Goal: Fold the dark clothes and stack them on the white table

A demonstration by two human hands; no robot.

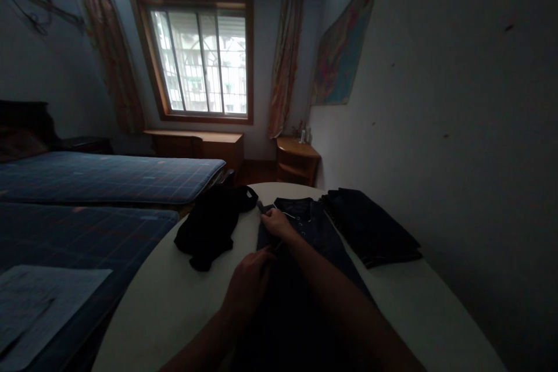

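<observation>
A dark garment (pixel 325 233) is laid lengthwise on the pale counter (pixel 143 308), its opening and small pale dots turned toward twelve o'clock. Its far edge, at about eleven o'clock, is met by the right hand (pixel 278 224); the fingers are drawn narrow there, and a bit of cloth appears to be pinched. Lower down, the left hand (pixel 251 273) is placed by the garment's left side with its fingers curled; whether cloth is gripped cannot be told in the dim light. A crumpled black cloth (pixel 213 224) is left at ten o'clock, apart from the garment, and a folded dark stack (pixel 370 226) is set close beside it at two o'clock.

The step in hand is judged to be the straightening or turning of the left edge. For the next move, an even hold along that edge would be called for, with the stack left undisturbed.
</observation>
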